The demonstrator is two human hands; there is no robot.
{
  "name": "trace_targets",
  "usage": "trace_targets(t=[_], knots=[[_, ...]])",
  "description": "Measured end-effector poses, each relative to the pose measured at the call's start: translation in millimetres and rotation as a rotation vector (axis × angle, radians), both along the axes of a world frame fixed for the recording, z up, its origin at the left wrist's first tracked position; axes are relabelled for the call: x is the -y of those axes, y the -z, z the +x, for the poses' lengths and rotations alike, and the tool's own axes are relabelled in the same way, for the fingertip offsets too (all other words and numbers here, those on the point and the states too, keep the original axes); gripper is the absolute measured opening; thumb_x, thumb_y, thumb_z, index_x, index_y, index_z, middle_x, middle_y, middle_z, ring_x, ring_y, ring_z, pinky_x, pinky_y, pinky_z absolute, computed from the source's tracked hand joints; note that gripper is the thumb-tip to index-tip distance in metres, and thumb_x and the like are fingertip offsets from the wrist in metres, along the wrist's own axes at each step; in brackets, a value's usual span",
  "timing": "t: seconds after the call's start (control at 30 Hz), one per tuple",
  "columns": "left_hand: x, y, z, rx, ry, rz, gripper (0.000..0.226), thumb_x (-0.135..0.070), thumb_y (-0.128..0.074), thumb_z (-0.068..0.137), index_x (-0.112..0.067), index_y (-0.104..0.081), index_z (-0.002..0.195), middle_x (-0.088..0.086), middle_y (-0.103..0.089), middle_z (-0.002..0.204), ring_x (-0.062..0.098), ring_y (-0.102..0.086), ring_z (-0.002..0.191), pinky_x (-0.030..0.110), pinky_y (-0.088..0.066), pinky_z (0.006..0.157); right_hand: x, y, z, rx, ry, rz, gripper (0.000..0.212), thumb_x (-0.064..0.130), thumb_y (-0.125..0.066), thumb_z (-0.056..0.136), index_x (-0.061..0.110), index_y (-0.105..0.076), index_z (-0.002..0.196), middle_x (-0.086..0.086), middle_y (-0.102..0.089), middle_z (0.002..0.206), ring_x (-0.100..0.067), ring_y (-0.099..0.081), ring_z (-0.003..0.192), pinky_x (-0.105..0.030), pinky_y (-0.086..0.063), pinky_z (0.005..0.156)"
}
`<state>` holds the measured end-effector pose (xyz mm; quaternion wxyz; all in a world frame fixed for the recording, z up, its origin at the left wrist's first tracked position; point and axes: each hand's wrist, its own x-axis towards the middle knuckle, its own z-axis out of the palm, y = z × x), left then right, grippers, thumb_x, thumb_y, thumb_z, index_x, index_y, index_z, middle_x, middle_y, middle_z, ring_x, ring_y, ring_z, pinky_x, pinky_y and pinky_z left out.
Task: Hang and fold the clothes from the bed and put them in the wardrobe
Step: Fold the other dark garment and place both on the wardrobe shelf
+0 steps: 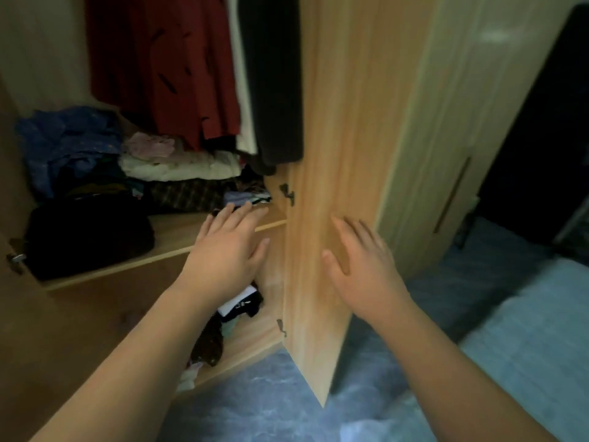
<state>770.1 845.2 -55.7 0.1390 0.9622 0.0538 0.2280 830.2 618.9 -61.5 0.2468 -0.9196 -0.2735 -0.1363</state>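
Note:
The wardrobe stands wide, its wooden right door (331, 154) swung out toward me. A red patterned garment (165, 68), a white one and a black one (274, 81) hang from above. Folded clothes (178, 167) are stacked on the shelf (172, 234), with a blue heap (70, 138) and a black bundle (86, 234) to the left. My left hand (229, 247) reaches flat and empty over the shelf's front edge. With straight fingers, my right hand (360, 266) lies against the door's face. More clothes (232, 314) lie in the bottom compartment.
A second cream wardrobe door (462, 122) with a long handle stands closed at the right. The bed's light blue cover (526, 330) fills the lower right, and blue patterned floor (271, 393) runs below the wardrobe. A dark doorway lies at the far right.

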Motion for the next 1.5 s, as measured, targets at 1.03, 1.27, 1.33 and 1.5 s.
trace_targets(t=[1.03, 1.27, 1.33, 1.5], knots=[[752, 30, -219, -0.142, 1.119, 0.1, 0.067, -0.06, -0.025, 0.097, -0.034, -0.011, 0.157, 0.001, -0.009, 0.166, 0.023, 0.001, 0.153, 0.049, -0.008, 0.123, 669, 43, -487, -0.147, 1.318, -0.03, 0.086, 0.071, -0.002, 0.08, 0.035, -0.014, 0.157, 0.001, -0.015, 0.166, -0.022, -0.005, 0.153, -0.051, -0.012, 0.122], [816, 52, -188, -0.176, 1.22, 0.127, 0.065, -0.058, -0.029, 0.098, -0.034, -0.013, 0.157, 0.001, -0.009, 0.166, 0.023, 0.001, 0.153, 0.049, -0.007, 0.123, 706, 78, -473, -0.184, 1.415, 0.067, 0.083, 0.07, -0.005, 0.083, 0.035, -0.013, 0.157, 0.001, -0.016, 0.165, -0.023, -0.005, 0.153, -0.052, -0.014, 0.122], [827, 60, -162, -0.182, 1.241, 0.124, 0.065, -0.058, -0.029, 0.098, -0.034, -0.013, 0.156, 0.001, -0.009, 0.166, 0.023, 0.0, 0.153, 0.05, -0.008, 0.123, 714, 85, -453, -0.201, 1.445, 0.072, 0.084, 0.07, -0.005, 0.082, 0.034, -0.013, 0.158, 0.0, -0.017, 0.165, -0.023, -0.005, 0.153, -0.052, -0.014, 0.122], [849, 82, -84, -0.212, 1.291, 0.178, 0.067, -0.059, -0.028, 0.097, -0.032, -0.012, 0.157, 0.003, -0.011, 0.166, 0.026, -0.002, 0.153, 0.051, -0.009, 0.123, 729, 104, -388, -0.229, 1.514, 0.103, 0.068, 0.061, -0.023, 0.096, 0.033, -0.016, 0.158, -0.001, -0.02, 0.165, -0.024, -0.009, 0.153, -0.052, -0.015, 0.121]])
